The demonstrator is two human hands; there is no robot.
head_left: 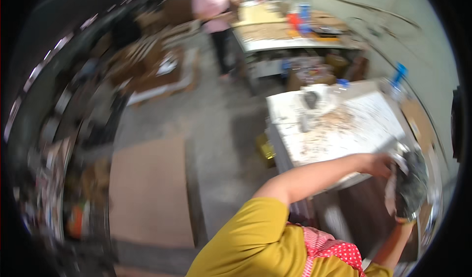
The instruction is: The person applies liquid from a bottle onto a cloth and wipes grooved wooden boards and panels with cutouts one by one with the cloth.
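My bare left hand (379, 165) reaches across to the right, fingers closed at a whitish piece (400, 163) that blur keeps me from naming. Right beside it is my right hand (412, 186), covered by a dark grey work glove with a light cuff at the wrist. The two hands meet over the near right end of a white-topped table (381, 107). Motion smears the gloved fingers, so their pose is unclear. Brown shavings or scraps (339, 122) lie scattered on the tabletop, with a small dark grey object (310, 99) near its far edge.
A person in a pink top (211, 6) stands by a farther table (265, 45) with red and blue items. A large brown board (150, 193) lies at left. Cardboard and wooden pieces (142, 60) are stacked beyond it. A blue-topped bottle (399, 74) stands near the wall.
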